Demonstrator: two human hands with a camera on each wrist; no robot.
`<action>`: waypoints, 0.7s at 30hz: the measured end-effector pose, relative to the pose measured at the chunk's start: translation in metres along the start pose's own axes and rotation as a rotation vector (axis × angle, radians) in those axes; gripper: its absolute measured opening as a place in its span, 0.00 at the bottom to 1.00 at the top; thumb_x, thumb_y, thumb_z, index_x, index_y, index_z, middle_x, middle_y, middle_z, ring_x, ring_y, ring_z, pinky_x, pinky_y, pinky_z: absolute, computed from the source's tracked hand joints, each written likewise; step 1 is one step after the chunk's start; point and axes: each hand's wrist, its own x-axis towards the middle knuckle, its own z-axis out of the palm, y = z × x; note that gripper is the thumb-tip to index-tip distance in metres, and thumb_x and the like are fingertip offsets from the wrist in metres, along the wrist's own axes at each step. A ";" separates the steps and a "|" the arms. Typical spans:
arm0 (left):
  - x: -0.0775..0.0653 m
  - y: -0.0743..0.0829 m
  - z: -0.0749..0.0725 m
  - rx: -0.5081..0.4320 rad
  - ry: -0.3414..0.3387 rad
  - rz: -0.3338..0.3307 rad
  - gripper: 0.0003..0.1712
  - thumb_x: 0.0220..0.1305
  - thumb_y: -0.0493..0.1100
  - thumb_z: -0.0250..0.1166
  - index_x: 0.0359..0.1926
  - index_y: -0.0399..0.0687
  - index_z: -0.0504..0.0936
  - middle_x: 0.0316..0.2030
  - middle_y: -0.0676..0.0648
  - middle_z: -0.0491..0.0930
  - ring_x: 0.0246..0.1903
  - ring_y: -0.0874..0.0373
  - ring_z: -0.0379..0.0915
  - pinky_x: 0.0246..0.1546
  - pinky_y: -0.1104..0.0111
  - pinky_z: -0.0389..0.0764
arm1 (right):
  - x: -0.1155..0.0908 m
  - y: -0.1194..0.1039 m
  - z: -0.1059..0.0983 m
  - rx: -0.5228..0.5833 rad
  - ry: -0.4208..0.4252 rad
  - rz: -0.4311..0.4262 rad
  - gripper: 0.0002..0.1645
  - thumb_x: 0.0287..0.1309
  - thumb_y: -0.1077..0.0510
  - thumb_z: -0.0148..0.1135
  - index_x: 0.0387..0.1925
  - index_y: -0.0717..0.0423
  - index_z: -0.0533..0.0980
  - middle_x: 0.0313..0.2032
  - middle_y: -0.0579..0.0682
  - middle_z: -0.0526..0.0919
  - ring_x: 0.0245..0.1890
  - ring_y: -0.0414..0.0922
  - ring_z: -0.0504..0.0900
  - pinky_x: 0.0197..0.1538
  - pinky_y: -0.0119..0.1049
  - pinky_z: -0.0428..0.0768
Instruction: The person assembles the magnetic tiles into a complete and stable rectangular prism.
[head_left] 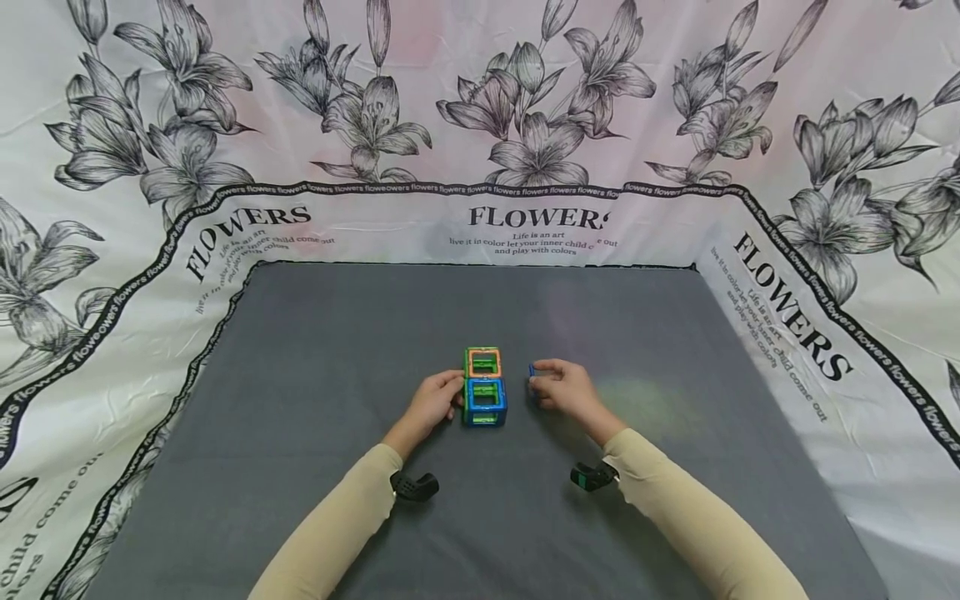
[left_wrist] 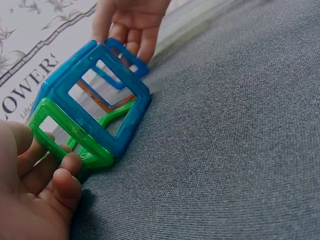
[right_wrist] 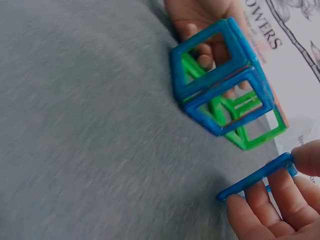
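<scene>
A small block built of see-through magnetic tiles point(head_left: 485, 381) stands on the grey cloth, two cells long, with blue, green and orange square frames. My left hand point(head_left: 432, 404) holds it from the left, thumb and fingers at a green tile point(left_wrist: 70, 127) in the left wrist view. To the right of the block and apart from it, my right hand point(head_left: 567, 389) pinches a loose blue square tile point(right_wrist: 255, 176) between thumb and fingers. That tile is tilted, its lower edge close over the cloth. The block's blue near face point(left_wrist: 85, 120) shows in the left wrist view.
Grey cloth point(head_left: 322, 333) covers the work surface. A white sheet point(head_left: 397, 225) printed with flowers and lettering rises around its back and sides. Black wrist bands point(head_left: 415, 487) show below both cream sleeves point(head_left: 330, 521).
</scene>
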 end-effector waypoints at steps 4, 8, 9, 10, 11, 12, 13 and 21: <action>-0.001 0.000 0.001 0.002 0.002 -0.001 0.22 0.79 0.41 0.51 0.65 0.35 0.77 0.28 0.48 0.76 0.19 0.61 0.64 0.20 0.72 0.71 | 0.008 -0.006 0.008 0.082 -0.003 0.015 0.29 0.65 0.60 0.63 0.67 0.62 0.74 0.47 0.60 0.89 0.39 0.43 0.88 0.41 0.38 0.88; 0.000 0.000 0.001 0.002 0.009 0.005 0.22 0.79 0.41 0.52 0.65 0.35 0.78 0.28 0.48 0.77 0.19 0.62 0.64 0.20 0.72 0.70 | 0.017 -0.009 0.016 0.151 0.001 0.062 0.30 0.67 0.60 0.63 0.69 0.57 0.73 0.50 0.60 0.88 0.41 0.45 0.87 0.45 0.40 0.88; -0.001 0.000 0.001 0.003 0.011 0.006 0.21 0.79 0.41 0.52 0.65 0.35 0.78 0.28 0.48 0.77 0.18 0.63 0.64 0.20 0.73 0.70 | 0.019 -0.010 0.018 0.160 0.001 0.070 0.29 0.67 0.60 0.62 0.69 0.56 0.73 0.51 0.60 0.88 0.42 0.45 0.87 0.46 0.41 0.88; -0.001 0.000 0.001 0.001 0.012 0.006 0.21 0.78 0.41 0.53 0.65 0.35 0.78 0.28 0.47 0.77 0.18 0.63 0.64 0.19 0.73 0.70 | 0.021 -0.010 0.020 0.164 0.000 0.079 0.29 0.68 0.60 0.62 0.69 0.56 0.72 0.52 0.60 0.87 0.42 0.45 0.87 0.46 0.41 0.88; -0.001 0.000 0.001 0.001 0.013 0.008 0.21 0.78 0.40 0.53 0.65 0.35 0.78 0.28 0.47 0.77 0.18 0.63 0.64 0.19 0.73 0.70 | 0.023 -0.010 0.021 0.173 0.000 0.087 0.29 0.69 0.60 0.62 0.70 0.56 0.72 0.53 0.61 0.87 0.43 0.45 0.87 0.47 0.41 0.88; -0.001 0.000 0.001 0.002 0.013 0.010 0.21 0.78 0.40 0.53 0.65 0.35 0.78 0.28 0.47 0.77 0.18 0.63 0.64 0.19 0.73 0.70 | 0.024 -0.011 0.022 0.184 0.001 0.092 0.29 0.69 0.60 0.62 0.70 0.56 0.72 0.53 0.61 0.86 0.43 0.45 0.86 0.48 0.41 0.88; -0.001 0.000 0.001 0.003 0.013 0.011 0.21 0.78 0.40 0.53 0.65 0.35 0.78 0.28 0.47 0.77 0.18 0.62 0.64 0.19 0.73 0.71 | 0.026 -0.011 0.024 0.191 -0.001 0.092 0.29 0.69 0.60 0.61 0.70 0.57 0.72 0.54 0.61 0.86 0.43 0.45 0.86 0.48 0.41 0.88; -0.003 0.001 0.001 0.011 0.017 0.011 0.22 0.79 0.42 0.52 0.64 0.35 0.78 0.27 0.47 0.77 0.17 0.62 0.63 0.19 0.72 0.71 | 0.028 -0.016 0.031 0.217 -0.020 0.092 0.30 0.69 0.60 0.62 0.71 0.56 0.71 0.58 0.63 0.82 0.39 0.40 0.84 0.48 0.41 0.88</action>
